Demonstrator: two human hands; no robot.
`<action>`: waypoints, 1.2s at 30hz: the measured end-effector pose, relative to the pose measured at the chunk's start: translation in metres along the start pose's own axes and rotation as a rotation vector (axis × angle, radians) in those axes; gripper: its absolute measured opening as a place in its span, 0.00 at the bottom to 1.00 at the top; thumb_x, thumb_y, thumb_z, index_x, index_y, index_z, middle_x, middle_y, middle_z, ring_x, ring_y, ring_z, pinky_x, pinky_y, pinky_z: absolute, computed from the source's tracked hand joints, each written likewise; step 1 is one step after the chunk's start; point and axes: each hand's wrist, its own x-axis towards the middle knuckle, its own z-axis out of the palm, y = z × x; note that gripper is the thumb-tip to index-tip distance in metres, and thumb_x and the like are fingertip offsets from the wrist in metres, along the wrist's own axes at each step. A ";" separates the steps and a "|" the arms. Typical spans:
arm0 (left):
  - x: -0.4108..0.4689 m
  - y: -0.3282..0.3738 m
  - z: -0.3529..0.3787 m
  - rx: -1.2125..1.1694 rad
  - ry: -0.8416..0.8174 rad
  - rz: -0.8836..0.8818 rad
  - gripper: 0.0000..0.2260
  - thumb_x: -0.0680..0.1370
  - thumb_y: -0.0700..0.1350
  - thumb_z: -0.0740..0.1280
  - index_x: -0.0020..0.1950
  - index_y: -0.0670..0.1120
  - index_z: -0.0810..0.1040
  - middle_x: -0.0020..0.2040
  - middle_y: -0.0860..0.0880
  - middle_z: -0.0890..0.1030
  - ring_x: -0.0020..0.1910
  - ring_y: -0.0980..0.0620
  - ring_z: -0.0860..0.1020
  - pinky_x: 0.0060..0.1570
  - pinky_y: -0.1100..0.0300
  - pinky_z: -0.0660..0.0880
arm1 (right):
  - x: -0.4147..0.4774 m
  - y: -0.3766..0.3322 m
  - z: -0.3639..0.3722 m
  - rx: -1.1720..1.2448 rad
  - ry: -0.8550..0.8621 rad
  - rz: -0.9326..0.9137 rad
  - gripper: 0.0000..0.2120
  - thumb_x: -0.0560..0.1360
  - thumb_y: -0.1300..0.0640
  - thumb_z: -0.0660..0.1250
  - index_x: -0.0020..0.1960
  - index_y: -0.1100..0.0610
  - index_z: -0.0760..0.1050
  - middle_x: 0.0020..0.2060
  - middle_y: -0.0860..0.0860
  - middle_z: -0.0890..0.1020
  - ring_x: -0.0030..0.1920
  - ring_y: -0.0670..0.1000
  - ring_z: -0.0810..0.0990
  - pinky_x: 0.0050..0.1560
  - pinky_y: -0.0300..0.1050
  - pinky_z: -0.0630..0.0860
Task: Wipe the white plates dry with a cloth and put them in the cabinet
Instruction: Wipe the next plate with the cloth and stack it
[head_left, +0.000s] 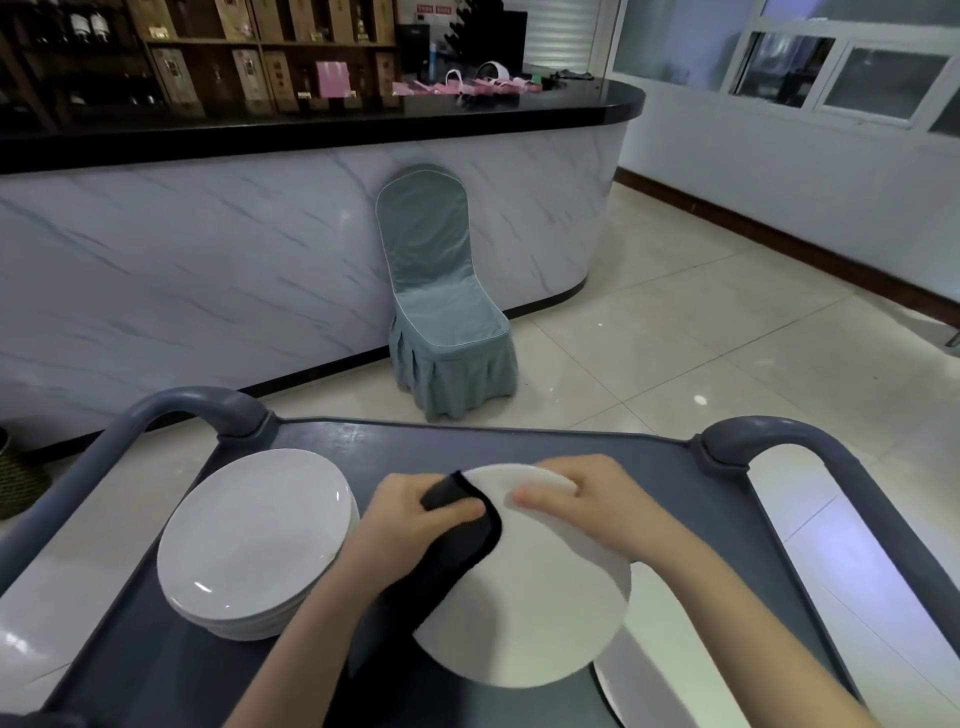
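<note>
Grey-blue covered chair (441, 306) is standing far centre, its back against the marble-look bar counter (182, 249). The counter's black top is carrying pink items (467, 85) toward its right end. Wooden shelves (208, 52) with boxes and bottles are sitting behind it, far left. Pale tiled floor (701, 322) is spreading right, with windows (857, 78) showing far right. Dark grey cart (467, 441) is standing near, with curved handles at both far corners.

Covered and cropped
A tilted round white plate (545, 597) covers most of a second white plate (605, 691), cropped by the bottom edge; the lower end of the black cloth (457, 561) merges into the grey plastic trolley (467, 441).
</note>
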 end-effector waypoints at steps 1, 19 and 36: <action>0.003 0.004 0.000 0.050 -0.071 0.022 0.14 0.71 0.50 0.74 0.37 0.39 0.79 0.30 0.54 0.73 0.30 0.58 0.69 0.32 0.65 0.66 | 0.001 0.000 0.004 -0.031 -0.018 -0.021 0.18 0.75 0.43 0.69 0.33 0.52 0.73 0.28 0.42 0.73 0.30 0.40 0.69 0.32 0.35 0.64; -0.011 -0.018 0.022 -0.840 0.610 -0.547 0.05 0.77 0.41 0.70 0.52 0.44 0.81 0.42 0.48 0.85 0.41 0.50 0.83 0.36 0.60 0.77 | -0.044 0.005 0.073 0.523 0.559 0.171 0.17 0.74 0.43 0.70 0.62 0.39 0.75 0.56 0.35 0.81 0.60 0.41 0.79 0.57 0.36 0.75; -0.005 0.011 -0.008 -0.992 0.369 -0.611 0.17 0.79 0.52 0.64 0.59 0.40 0.79 0.52 0.41 0.83 0.45 0.43 0.81 0.44 0.53 0.76 | -0.047 -0.009 0.055 -0.568 0.305 -0.601 0.15 0.78 0.56 0.65 0.62 0.48 0.81 0.62 0.45 0.82 0.61 0.46 0.81 0.53 0.41 0.81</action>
